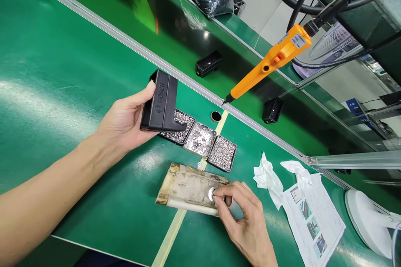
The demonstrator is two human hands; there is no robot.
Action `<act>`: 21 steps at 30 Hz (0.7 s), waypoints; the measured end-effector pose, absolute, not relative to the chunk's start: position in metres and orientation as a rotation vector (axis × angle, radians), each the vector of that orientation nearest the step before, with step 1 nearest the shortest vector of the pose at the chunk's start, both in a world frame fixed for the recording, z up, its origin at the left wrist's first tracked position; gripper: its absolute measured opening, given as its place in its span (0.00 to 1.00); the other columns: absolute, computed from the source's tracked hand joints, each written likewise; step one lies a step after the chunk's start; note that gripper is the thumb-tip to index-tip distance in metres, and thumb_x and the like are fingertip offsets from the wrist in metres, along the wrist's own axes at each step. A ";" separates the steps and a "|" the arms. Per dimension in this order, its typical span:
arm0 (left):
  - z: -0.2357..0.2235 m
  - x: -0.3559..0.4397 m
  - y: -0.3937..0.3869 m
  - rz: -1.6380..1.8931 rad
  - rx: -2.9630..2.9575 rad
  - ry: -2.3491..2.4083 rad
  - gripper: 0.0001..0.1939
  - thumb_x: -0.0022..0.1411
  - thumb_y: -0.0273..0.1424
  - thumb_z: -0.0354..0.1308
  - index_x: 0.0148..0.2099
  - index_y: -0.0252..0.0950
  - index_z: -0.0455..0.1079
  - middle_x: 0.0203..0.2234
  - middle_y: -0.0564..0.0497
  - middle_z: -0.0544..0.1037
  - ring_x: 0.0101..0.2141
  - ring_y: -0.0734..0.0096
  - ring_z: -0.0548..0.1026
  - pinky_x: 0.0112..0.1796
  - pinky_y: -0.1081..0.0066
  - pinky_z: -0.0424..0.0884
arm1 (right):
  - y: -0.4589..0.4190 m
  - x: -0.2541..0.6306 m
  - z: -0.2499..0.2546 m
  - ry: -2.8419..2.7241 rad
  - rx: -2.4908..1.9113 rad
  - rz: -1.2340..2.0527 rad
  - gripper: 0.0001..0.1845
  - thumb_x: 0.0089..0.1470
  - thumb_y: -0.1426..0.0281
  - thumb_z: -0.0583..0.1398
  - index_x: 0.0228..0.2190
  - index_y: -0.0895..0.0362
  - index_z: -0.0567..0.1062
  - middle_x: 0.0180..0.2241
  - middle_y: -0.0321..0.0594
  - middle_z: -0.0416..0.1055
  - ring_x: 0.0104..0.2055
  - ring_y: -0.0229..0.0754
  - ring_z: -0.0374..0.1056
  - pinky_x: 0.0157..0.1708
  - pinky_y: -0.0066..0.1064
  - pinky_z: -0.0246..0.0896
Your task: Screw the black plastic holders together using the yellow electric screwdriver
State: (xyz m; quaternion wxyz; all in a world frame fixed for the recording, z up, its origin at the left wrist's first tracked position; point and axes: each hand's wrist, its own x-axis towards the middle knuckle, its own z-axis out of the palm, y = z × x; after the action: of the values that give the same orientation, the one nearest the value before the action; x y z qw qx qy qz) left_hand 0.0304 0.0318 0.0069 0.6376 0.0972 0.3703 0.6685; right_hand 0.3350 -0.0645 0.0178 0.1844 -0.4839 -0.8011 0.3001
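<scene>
My left hand (pixel 123 121) grips a black plastic housing (pixel 161 102) marked BOSCH, with a hooked lip at its lower right. The housing is lifted over the bench and partly covers a tray of small metal parts. Between thumb and forefinger, my right hand (pixel 246 219) pinches a small silver-white disc (pixel 211 194). That disc is at the right part of a worn, tape-wrapped flat block (pixel 188 185) lying on the green bench. Whether the disc touches the block I cannot tell. My other right fingers are curled.
Past the block, small black trays (pixel 235 153) hold washers and nuts. An orange electric screwdriver (pixel 266 66) hangs tip down near the metal rail. Beside the trays lies a round black piece (pixel 216 116). Crumpled tissues (pixel 268 179) and a printed sheet (pixel 313 221) lie at right, near a white round base (pixel 366 221).
</scene>
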 end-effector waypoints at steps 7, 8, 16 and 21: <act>0.007 0.032 0.032 1.514 0.244 0.848 0.16 0.70 0.36 0.62 0.56 0.33 0.76 0.48 0.45 0.80 0.39 0.63 0.77 0.38 0.60 0.81 | -0.065 0.335 0.018 -2.239 -1.375 0.813 0.01 0.66 0.70 0.61 0.39 0.51 0.73 0.30 0.30 0.69 0.30 0.37 0.65 0.38 0.35 0.55; 0.008 0.032 0.032 1.513 0.246 0.849 0.17 0.71 0.36 0.62 0.56 0.33 0.75 0.48 0.45 0.80 0.39 0.63 0.77 0.38 0.61 0.81 | -0.065 0.335 0.018 -2.240 -1.371 0.820 0.02 0.65 0.70 0.61 0.39 0.50 0.73 0.30 0.30 0.69 0.30 0.37 0.65 0.39 0.35 0.55; 0.009 0.033 0.031 1.515 0.248 0.858 0.16 0.70 0.36 0.62 0.55 0.34 0.76 0.48 0.46 0.80 0.39 0.63 0.76 0.37 0.63 0.79 | -0.066 0.336 0.018 -2.255 -1.424 0.856 0.04 0.67 0.69 0.59 0.36 0.50 0.73 0.29 0.29 0.67 0.31 0.38 0.65 0.43 0.36 0.54; 0.008 0.033 0.031 1.503 0.245 0.851 0.16 0.70 0.36 0.62 0.55 0.34 0.77 0.48 0.47 0.80 0.38 0.64 0.77 0.36 0.63 0.79 | -0.064 0.335 0.017 -2.240 -1.425 0.893 0.05 0.67 0.69 0.58 0.36 0.50 0.73 0.29 0.29 0.67 0.31 0.37 0.65 0.45 0.36 0.55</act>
State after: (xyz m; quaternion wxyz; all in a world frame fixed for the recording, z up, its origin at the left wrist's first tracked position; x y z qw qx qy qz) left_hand 0.0334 0.0305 0.0081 0.6431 0.1076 0.3735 0.6598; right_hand 0.3355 -0.0637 0.0170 0.1696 -0.5014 -0.7881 0.3142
